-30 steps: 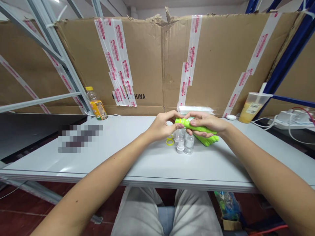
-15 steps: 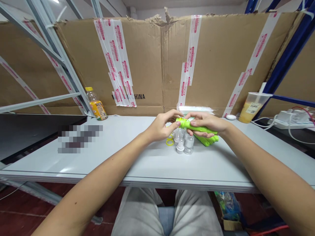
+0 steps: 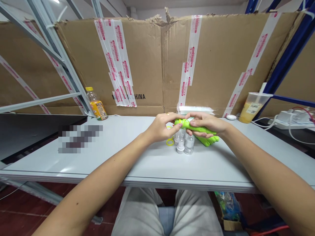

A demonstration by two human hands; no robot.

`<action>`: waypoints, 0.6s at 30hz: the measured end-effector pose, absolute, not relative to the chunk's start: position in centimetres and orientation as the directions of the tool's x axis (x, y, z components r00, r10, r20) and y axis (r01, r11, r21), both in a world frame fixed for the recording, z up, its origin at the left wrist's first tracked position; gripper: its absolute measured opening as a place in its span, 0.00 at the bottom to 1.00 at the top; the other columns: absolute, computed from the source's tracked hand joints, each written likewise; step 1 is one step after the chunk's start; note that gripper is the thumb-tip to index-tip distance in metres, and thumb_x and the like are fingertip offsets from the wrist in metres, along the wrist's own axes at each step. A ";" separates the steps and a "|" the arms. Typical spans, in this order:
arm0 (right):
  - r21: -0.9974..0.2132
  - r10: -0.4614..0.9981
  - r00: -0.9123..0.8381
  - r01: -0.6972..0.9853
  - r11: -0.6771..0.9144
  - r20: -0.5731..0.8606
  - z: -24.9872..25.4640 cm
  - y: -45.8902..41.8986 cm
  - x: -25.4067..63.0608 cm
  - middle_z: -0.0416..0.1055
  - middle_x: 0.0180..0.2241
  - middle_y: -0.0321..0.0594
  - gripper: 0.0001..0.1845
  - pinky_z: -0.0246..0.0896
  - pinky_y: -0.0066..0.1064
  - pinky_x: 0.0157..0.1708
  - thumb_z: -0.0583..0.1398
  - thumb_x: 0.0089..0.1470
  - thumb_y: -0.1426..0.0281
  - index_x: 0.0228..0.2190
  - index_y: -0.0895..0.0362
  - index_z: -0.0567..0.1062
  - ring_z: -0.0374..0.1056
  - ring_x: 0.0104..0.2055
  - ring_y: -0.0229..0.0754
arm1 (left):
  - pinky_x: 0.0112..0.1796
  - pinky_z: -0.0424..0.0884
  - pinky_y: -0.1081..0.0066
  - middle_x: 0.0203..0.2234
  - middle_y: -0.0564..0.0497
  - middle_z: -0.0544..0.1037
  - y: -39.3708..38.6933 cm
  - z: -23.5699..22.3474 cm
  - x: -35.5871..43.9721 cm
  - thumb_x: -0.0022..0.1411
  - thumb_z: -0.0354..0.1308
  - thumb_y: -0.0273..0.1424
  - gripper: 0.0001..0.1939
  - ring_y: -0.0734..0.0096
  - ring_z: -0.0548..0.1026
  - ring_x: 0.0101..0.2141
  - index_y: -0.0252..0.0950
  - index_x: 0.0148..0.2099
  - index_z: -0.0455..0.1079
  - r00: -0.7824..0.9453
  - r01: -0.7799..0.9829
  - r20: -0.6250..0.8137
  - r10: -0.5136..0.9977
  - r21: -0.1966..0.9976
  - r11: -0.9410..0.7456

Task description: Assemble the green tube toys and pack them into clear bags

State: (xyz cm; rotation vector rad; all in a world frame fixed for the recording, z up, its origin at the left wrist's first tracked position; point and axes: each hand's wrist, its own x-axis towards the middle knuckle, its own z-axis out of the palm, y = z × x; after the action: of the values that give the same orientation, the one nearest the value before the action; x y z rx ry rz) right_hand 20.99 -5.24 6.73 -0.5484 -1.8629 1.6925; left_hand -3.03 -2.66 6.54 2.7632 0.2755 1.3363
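Having just shifted, my left fingers [image 3: 175, 130] now pinch the green piece [image 3: 186, 124] at its yellow-banded end, opposite my right fingers [image 3: 197, 123] gripping its body, so both hands steady it.

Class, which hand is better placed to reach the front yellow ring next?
Probably the left hand: it is nearer the front yellow ring, while the right hand wraps more of the green item.
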 end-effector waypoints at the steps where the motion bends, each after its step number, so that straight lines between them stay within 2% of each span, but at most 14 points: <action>1: -0.990 0.638 -0.758 -0.070 0.124 0.133 6.7 -5.2 21.0 0.75 0.31 0.39 0.13 0.47 0.16 0.07 0.59 0.63 0.66 0.46 0.55 0.62 0.59 0.16 0.29 | 0.35 0.72 0.71 0.35 0.48 0.81 -2.6 6.5 -3.0 0.62 0.62 0.36 0.14 0.73 0.76 0.32 0.35 0.48 0.75 0.607 0.133 0.773 0.185 0.130 -0.983; 3: -0.989 0.642 -0.754 -0.068 0.128 0.135 6.6 -5.3 21.0 0.75 0.31 0.40 0.14 0.47 0.16 0.08 0.60 0.63 0.65 0.47 0.55 0.63 0.59 0.16 0.29 | 0.36 0.73 0.71 0.35 0.47 0.81 -2.3 6.4 -2.9 0.57 0.67 0.40 0.19 0.71 0.76 0.33 0.34 0.47 0.74 0.608 0.120 0.771 0.189 0.146 -0.982; 5: -0.990 0.648 -0.751 -0.060 0.128 0.129 6.5 -5.3 20.9 0.74 0.31 0.40 0.15 0.47 0.17 0.08 0.60 0.62 0.65 0.47 0.56 0.63 0.59 0.16 0.29 | 0.37 0.74 0.70 0.35 0.47 0.80 -2.0 6.2 -2.8 0.55 0.69 0.41 0.20 0.71 0.76 0.35 0.35 0.45 0.74 0.613 0.097 0.761 0.212 0.194 -0.976; 11: -0.989 0.667 -0.732 -0.054 0.140 0.135 6.6 -5.2 20.9 0.74 0.32 0.41 0.16 0.47 0.17 0.08 0.62 0.61 0.64 0.45 0.56 0.63 0.59 0.16 0.28 | 0.49 0.76 0.63 0.47 0.42 0.80 -1.9 6.4 -2.9 0.56 0.69 0.35 0.18 0.65 0.79 0.46 0.34 0.47 0.75 0.629 -0.023 0.707 0.322 0.431 -0.902; 14: -0.989 0.665 -0.735 -0.057 0.134 0.132 6.7 -5.3 20.9 0.75 0.31 0.40 0.15 0.46 0.17 0.08 0.61 0.61 0.64 0.45 0.55 0.63 0.58 0.16 0.28 | 0.52 0.74 0.60 0.45 0.42 0.82 -2.1 6.7 -3.1 0.54 0.70 0.34 0.19 0.63 0.79 0.46 0.34 0.47 0.76 0.633 -0.027 0.673 0.382 0.513 -0.858; 18: -0.991 0.663 -0.738 -0.053 0.123 0.122 6.9 -5.4 20.9 0.75 0.32 0.42 0.15 0.46 0.17 0.08 0.61 0.61 0.64 0.44 0.56 0.63 0.59 0.16 0.29 | 0.49 0.76 0.63 0.42 0.43 0.82 -2.1 7.1 -3.3 0.53 0.71 0.34 0.20 0.64 0.80 0.43 0.33 0.47 0.78 0.638 -0.023 0.645 0.421 0.563 -0.826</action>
State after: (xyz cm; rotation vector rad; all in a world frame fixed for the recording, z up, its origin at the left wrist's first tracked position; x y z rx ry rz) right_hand 20.88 -5.36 6.85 -0.5892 -1.8496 1.6689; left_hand -3.34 -2.08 7.13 2.3253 0.3101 1.1031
